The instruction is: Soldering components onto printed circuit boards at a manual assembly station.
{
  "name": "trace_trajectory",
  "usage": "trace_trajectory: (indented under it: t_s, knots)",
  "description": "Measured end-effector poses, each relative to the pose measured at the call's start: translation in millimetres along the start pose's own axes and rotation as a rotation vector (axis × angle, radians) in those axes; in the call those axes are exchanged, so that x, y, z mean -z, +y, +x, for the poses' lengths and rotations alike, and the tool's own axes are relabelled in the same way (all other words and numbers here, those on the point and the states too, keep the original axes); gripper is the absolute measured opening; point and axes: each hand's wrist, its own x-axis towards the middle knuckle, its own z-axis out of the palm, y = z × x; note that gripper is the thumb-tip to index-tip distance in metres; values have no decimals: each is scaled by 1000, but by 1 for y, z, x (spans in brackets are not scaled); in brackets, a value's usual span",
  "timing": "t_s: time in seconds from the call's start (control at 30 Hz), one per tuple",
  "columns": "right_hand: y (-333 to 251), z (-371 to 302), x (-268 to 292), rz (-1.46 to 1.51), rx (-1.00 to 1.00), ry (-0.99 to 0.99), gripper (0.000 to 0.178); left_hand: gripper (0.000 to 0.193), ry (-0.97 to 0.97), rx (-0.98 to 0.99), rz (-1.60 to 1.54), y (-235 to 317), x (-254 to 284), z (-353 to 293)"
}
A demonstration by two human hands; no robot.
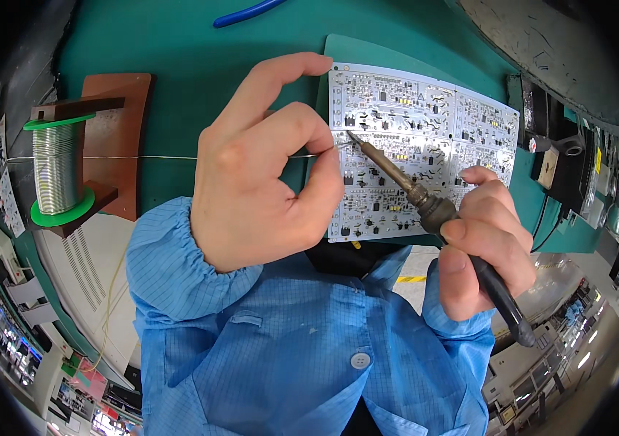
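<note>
Head view showed the right hand [490,243] grasping the soldering iron [437,211] by its dark handle, probably light and stiff, best held there, well behind the metal tip. The left hand [269,163] pinched the solder wire [157,157], likely soft and easily bent, near its end. Beneath both, the circuit board panel [433,149] lay on the desk [179,65], seemingly thin, rigid and fragile, best lifted by its edges.

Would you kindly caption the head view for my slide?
Left hand pinches solder wire, right hand holds soldering iron, above white circuit board.
</note>
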Motion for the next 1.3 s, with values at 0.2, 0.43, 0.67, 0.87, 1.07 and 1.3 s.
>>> trace_trajectory:
  t_s: [0.2, 0.43, 0.67, 0.87, 1.07, 1.3]
  knots:
    - [4, -3, 4, 62, 85, 141, 18, 11, -22, -20, -14, 6, 7, -6]
    - [-1, -20, 17, 56, 40, 130, 18, 13, -58, -63, -19, 7, 9, -22]
    - [-9, -30, 18, 63, 33, 115, 17, 15, -83, -101, -46, 12, 4, -32]
    - [5, -49, 32, -117, 43, 425, 17, 13, -30, -11, 5, 18, 7, -34]
    - [52, -60, 56, -344, -332, 656, 36, 6, -14, 159, -74, 17, 2, -37]
    - [50, -75, 41, -289, -300, 471, 44, 4, 10, 158, -13, 17, -3, -36]
